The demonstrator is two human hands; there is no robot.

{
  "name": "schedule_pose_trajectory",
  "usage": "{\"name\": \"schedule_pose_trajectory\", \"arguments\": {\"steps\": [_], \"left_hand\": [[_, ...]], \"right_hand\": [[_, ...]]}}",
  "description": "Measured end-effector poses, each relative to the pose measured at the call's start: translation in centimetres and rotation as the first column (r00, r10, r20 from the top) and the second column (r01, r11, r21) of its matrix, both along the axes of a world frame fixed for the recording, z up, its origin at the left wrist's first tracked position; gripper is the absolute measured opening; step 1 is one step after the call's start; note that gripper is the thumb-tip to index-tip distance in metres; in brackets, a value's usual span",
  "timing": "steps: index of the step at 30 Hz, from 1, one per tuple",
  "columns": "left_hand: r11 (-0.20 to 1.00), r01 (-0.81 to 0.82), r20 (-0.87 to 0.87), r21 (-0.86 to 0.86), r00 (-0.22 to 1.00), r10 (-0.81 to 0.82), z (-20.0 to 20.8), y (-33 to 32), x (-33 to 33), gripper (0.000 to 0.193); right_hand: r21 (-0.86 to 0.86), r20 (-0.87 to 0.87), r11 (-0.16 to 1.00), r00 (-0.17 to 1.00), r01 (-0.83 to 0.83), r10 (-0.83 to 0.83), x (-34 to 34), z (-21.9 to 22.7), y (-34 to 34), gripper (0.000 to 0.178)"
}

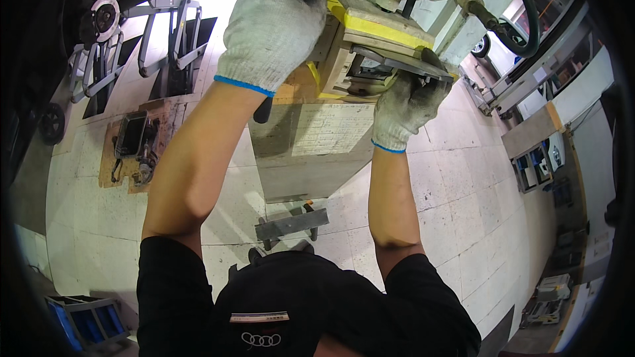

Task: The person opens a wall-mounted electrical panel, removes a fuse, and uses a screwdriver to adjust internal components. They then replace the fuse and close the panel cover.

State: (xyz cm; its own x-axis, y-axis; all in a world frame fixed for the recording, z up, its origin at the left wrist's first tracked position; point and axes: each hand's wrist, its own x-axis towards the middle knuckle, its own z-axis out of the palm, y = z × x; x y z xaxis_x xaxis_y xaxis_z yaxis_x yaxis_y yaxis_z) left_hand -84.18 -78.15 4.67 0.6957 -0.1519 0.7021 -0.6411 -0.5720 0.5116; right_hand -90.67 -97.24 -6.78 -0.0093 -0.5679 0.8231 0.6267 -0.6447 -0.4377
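A pale, worn work block (387, 30) with yellow tape along its edges stands in front of me, on top of a grey cabinet (317, 168). My left hand (274, 30), in a white knitted glove with a blue cuff, is closed at the block's left side. Below its cuff pokes the rounded end of a black handle (262, 111); the rest of that tool is hidden. My right hand (407, 106), in a matching soiled glove, curls its fingers round a dark, flat metal part (400, 65) at the block's front opening.
Scissor-type lift arms (175, 33) and a brake disc (106, 18) are at upper left. Cardboard (112, 158) on the tiled floor bears a black tray (132, 133) and dark parts. A low grey bench (291, 225) stands before me; a black hose (529, 6) curves at upper right.
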Motion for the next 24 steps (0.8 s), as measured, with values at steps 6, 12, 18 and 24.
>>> {"name": "schedule_pose_trajectory", "arguments": {"steps": [6, 12, 18, 24], "left_hand": [[0.992, 0.031, 0.113, 0.119, 0.993, -0.044, -0.3, 0.3, 0.9, 0.034], [0.821, 0.329, -0.016, -0.466, 0.925, -0.379, -5.2, 1.7, -1.9, 0.032], [0.938, 0.260, -0.316, -0.230, 0.892, -0.324, -11.6, -0.8, -4.1, 0.054], [0.920, 0.224, -0.408, -0.322, 0.844, -0.349, -13.0, -1.7, -3.0, 0.059]], "right_hand": [[-0.102, -0.109, 0.985, 0.982, 0.142, -0.153, -0.3, -0.4, -1.5, 0.028], [-0.026, -0.095, 1.000, 0.995, -0.012, 0.010, -0.2, -0.4, -2.0, 0.033], [-0.217, -0.179, 0.946, 0.943, 0.242, -0.282, -0.7, -0.2, -2.5, 0.038], [-0.257, -0.230, 0.957, 0.954, 0.133, -0.194, -1.9, 1.0, -3.6, 0.045]]}}
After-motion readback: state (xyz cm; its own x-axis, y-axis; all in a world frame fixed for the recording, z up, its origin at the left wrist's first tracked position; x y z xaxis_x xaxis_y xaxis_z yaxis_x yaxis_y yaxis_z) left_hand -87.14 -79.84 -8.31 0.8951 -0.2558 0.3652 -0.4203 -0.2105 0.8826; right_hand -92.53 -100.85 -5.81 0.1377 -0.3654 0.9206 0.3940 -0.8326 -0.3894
